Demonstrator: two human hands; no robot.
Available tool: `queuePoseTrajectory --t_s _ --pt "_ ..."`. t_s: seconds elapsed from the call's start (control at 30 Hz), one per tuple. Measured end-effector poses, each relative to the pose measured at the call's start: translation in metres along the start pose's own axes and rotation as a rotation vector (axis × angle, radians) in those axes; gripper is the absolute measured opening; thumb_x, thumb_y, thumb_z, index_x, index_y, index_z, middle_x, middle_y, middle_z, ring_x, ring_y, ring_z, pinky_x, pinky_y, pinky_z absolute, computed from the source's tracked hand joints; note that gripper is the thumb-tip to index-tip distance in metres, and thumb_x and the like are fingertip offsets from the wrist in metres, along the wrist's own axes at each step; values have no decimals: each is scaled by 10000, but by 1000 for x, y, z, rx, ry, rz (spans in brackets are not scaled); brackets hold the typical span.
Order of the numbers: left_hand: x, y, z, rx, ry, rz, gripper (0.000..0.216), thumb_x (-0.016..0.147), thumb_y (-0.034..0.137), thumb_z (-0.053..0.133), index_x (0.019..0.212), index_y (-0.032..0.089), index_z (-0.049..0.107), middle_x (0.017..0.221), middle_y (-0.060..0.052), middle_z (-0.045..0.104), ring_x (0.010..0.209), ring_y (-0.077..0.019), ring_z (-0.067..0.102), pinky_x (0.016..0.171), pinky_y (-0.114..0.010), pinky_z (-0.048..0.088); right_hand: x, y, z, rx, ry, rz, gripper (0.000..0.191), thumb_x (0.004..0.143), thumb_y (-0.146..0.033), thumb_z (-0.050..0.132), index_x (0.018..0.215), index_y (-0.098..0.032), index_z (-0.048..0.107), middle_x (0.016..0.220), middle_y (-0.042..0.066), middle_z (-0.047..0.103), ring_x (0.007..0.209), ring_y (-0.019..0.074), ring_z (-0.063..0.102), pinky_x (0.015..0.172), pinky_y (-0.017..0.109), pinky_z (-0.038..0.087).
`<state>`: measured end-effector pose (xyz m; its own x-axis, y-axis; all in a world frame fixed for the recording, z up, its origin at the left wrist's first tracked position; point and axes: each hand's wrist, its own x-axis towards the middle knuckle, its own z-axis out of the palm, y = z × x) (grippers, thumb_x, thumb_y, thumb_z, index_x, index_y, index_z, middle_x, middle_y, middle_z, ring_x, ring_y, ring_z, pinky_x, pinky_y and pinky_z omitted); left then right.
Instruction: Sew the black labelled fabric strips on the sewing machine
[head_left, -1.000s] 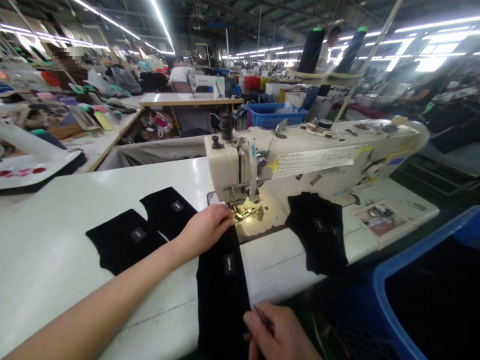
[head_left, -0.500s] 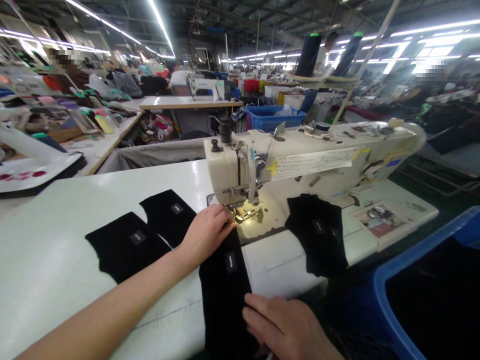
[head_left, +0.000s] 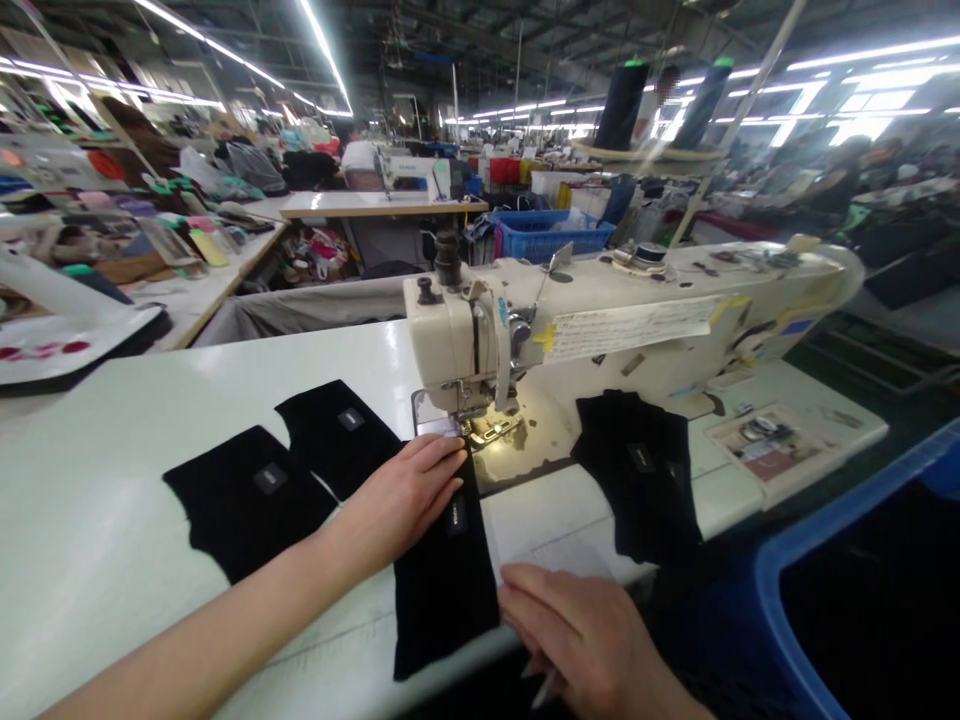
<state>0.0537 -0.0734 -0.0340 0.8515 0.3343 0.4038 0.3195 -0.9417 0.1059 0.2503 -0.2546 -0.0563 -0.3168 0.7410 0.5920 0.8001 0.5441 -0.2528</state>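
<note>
Lying toward the left edge of the white surface [head_left: 90, 520], a pair of black cloth pieces [head_left: 247, 495] sit side by side, each bearing a small grey label. Just right of them the left hand [head_left: 405, 495] rests flat and spread on a black labelled strip [head_left: 446, 590], its fingertips close to the presser foot [head_left: 487, 432] of the cream sewing machine [head_left: 600, 320]. The strip runs from under that foot down to the near edge of the surface, where its end hangs slightly over. The right hand [head_left: 577, 630] lies at the near edge, fingers stretched loosely and touching the strip's right side. A thin pale tool [head_left: 544, 688] pokes out beneath the palm; I cannot tell whether it is gripped. Farther right, a stack of black pieces [head_left: 645, 470] drapes over the near edge below the machine's arm. A blue bin [head_left: 825, 520] stands beyond the right corner.
</note>
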Motion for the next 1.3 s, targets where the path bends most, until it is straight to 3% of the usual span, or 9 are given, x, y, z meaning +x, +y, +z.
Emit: queuePoseTrajectory --t_s 0.13,0.53,0.97,1.3 --pt "3 -1 0 0 -2 -9 322 1042 246 441 1214 109 675 1240 -145 659 1158 -261 605 987 -439 579 -5 1 4 -10 -49 -57 264 1047 -177 423 1222 -124 614 1171 99 746 693 174 718 495 297 505" --pt "4 -4 5 -70 26 -60 307 1039 247 446 1214 133 671 1226 -129 660 1137 -252 604 993 -459 569 0 4 4 5 -81 -28 308 1065 -183 343 1171 -146 629 1135 87 754 692 164 711 485 300 463" --pt "3 -5 6 -92 42 -69 297 1026 234 468 1197 124 684 1215 -137 677 1132 -255 609 996 -456 566 1 3 8 9 -72 -17 272 1028 -161 399 1150 -154 641 1117 82 758 685 162 714 488 286 477" --pt "2 -12 8 -96 56 -70 282 1016 248 480 1195 149 673 1245 -130 682 1163 -258 620 1012 -464 553 3 3 5 30 -154 26 277 958 -141 451 1163 -155 636 1171 94 738 745 183 711 539 296 495"
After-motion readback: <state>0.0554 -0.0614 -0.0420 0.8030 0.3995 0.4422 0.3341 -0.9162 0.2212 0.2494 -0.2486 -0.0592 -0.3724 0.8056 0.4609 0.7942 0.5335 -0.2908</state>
